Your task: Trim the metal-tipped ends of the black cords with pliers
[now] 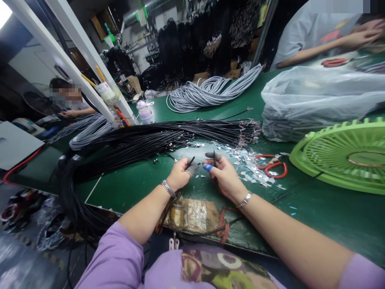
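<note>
Purple sleeve (114, 257) nearest; left hand (180, 175) pinches black cable (191, 161), right hand (225, 176) a dark piece (214, 159) beside scraps (251, 168) and scissors (274, 163).

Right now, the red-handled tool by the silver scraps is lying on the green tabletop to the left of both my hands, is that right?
Not quite: the head view shows the red-handled tool by the silver scraps on the green tabletop, to the right of both your left hand and right hand.
</note>
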{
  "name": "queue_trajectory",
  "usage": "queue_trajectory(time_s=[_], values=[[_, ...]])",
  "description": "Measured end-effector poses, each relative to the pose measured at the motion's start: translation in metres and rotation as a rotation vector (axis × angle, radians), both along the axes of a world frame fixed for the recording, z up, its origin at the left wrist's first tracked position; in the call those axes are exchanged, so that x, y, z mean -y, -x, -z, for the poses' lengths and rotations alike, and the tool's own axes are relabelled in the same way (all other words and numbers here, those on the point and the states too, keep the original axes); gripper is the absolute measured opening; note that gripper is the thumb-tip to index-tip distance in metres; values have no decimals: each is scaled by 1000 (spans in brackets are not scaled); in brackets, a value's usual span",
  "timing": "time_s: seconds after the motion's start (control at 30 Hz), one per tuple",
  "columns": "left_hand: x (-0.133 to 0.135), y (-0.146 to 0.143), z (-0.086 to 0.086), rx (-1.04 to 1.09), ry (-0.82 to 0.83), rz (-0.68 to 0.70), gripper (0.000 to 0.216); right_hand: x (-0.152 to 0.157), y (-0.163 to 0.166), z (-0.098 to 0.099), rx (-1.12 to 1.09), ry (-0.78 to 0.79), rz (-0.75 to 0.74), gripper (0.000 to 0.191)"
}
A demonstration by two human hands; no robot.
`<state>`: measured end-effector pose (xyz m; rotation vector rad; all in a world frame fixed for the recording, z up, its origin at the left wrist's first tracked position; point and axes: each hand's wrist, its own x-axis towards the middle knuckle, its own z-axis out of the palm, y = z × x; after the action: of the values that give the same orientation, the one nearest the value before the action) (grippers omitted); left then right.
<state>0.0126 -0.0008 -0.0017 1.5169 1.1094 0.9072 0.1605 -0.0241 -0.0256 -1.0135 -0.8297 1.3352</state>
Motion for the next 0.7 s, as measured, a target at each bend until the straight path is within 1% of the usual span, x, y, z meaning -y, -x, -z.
queue_trajectory(time_s=[0.33,0.5,0.6,0.67,0.7], values=[[-3,4,11,-85,-94,24,22,1,1,-2,-28,39,10,50],[-3,4,10,-76,-119,11,25,3,2,-2,14,-5,-3,44],[-3,3,6,-47,-63,-63,24,3,2,0,88,-49,-35,41],[-3,4,2,-2,33,-117,26,2,-1,4,203,-89,-55,36],[-4,4,0,37,93,-126,28,0,-3,6,296,-120,-56,31]])
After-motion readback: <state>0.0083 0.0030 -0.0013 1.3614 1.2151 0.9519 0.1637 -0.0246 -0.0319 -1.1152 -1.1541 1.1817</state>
